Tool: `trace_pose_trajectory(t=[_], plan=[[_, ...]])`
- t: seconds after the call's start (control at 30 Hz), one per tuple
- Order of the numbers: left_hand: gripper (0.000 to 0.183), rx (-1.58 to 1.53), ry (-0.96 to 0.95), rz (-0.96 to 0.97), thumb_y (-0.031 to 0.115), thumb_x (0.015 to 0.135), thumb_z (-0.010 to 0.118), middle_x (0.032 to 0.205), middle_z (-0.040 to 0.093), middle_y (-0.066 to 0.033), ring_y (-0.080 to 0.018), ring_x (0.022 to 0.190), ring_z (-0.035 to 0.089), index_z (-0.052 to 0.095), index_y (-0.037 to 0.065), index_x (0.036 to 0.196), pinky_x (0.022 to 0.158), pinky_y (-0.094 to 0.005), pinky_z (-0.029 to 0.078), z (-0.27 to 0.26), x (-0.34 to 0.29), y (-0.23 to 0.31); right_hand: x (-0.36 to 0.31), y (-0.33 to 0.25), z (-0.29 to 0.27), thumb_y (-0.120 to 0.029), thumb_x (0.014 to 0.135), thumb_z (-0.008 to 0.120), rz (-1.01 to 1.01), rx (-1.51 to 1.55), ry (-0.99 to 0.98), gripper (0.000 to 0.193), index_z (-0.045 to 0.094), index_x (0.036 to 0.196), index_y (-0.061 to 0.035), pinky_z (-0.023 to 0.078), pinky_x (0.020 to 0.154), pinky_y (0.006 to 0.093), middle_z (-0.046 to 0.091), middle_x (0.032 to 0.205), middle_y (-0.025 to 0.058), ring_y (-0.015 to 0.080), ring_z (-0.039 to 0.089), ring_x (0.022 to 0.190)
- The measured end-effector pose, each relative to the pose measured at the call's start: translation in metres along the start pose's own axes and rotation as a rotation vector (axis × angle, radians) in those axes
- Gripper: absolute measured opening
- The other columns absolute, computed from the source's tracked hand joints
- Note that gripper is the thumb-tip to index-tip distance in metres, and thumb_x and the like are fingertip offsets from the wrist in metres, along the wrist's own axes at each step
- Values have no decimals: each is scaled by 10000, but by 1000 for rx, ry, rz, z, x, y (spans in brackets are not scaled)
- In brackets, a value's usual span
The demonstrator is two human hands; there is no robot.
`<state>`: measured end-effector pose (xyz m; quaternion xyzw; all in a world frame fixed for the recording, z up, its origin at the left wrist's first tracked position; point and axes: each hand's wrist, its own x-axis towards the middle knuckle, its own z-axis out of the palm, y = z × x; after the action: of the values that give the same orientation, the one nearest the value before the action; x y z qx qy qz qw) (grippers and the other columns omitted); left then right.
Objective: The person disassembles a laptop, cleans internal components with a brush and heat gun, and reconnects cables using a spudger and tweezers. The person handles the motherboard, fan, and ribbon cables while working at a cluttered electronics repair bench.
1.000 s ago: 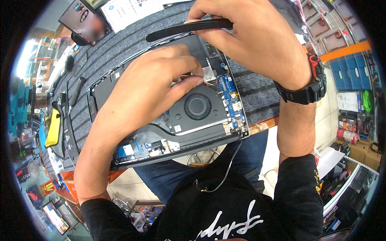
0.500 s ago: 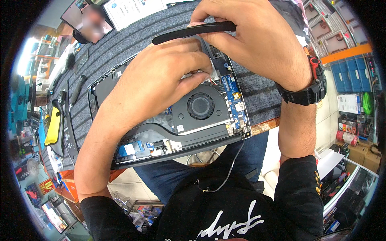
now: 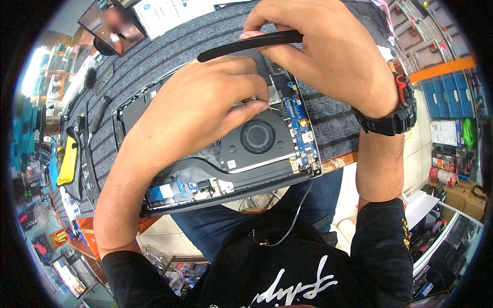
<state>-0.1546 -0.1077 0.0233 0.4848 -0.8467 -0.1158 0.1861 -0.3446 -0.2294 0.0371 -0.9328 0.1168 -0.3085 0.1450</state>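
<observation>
An opened laptop base point(image 3: 241, 177) lies before me with its inner parts bare. My left hand point(image 3: 215, 97) reaches over it, thumb and fingers closed together above the round cooling fan point(image 3: 258, 136). Thin pale wires show beside the thumb tip, but what the fingertips hold is hidden. Farther back and to the right, my right hand point(image 3: 313, 56) grips a long, flat black stick-like tool point(image 3: 241, 46) between thumb and fingers. Its rounded free end points left, over the left hand's knuckles. A blue circuit board point(image 3: 295, 110) runs along the laptop's right side.
A ribbed grey mat point(image 3: 179, 38) lies under the laptop. A yellow-and-black pouch point(image 3: 68, 159) and a dark handle point(image 3: 99, 114) lie to the left. A loose grey cable point(image 3: 297, 218) hangs over the front edge. Blue drawers point(image 3: 447, 95) stand at far right.
The black tool has tilted a little, its free end dropping slightly toward me and to the right. My left fingertips have shifted slightly beside the wires. The right hand has barely moved.
</observation>
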Motion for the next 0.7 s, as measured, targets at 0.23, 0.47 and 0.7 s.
trace_pose_trajectory(t=[0.23,0.47,0.7], plan=[[143,-86,13,-145,89,855,758,975,700,-121,-333,910,696,726,40,985,818,-404,559,5,4,4,1,-12,-7,-91,837,712,26,-37,-36,137,678,948,-17,554,758,406,695,857,146,346,681,834],[141,-146,-27,-131,76,871,731,1003,709,-126,-329,937,701,746,59,1010,834,-399,557,5,3,2,1,-11,-6,-104,838,721,32,-27,-54,145,680,946,-17,556,765,405,695,868,145,346,680,844],[154,-42,-37,-106,94,855,742,993,701,-127,-342,927,684,747,66,1007,842,-424,544,1,3,9,-3,-9,-4,-100,833,718,-14,9,17,142,674,940,-18,553,765,405,689,866,142,344,677,852]])
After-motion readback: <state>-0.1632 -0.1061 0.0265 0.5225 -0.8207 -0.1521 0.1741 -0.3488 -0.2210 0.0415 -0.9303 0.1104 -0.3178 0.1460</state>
